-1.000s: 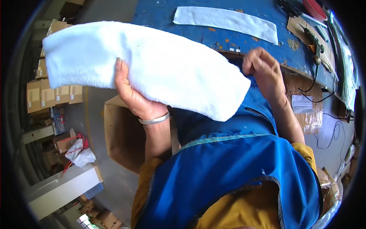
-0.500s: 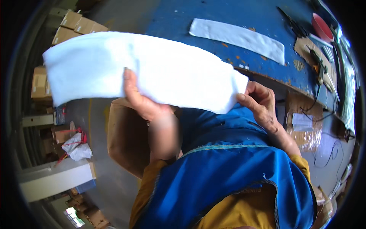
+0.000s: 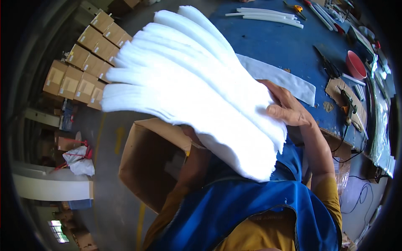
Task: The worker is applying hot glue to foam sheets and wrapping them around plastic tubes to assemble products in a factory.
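Landmark: fanned stack of white padding sheets (image 3: 197, 88), held up mid-frame, roughly seven or eight layers showing at the spread edges, exact count unclear.

Left of the stack: about nine stacked cardboard cartons (image 3: 81, 67) on the floor, one white bag with red ties (image 3: 79, 161) lower down. Below the stack: one open cardboard box (image 3: 155, 161), mouth facing up toward the sheets.

Left hand (image 3: 193, 136): mostly hidden under the stack, forearm rising from below behind the box flap; only a bit of the hand shows, it seems to support the sheets from underneath, cannot tell whether its fingers are closed.

Right hand (image 3: 289, 109): at the stack's right edge, wrist bent, forearm coming up from lower right; thumb on top, fingers (image 3: 274, 90) curled over the sheets, gripping them.

Right of the stack: one single white padding strip (image 3: 289, 81) lying flat on the blue surface (image 3: 272, 42), partly covered by the stack. Further right, one red bowl (image 3: 356, 65). Above right, a bundle of about four white rods (image 3: 268, 16).
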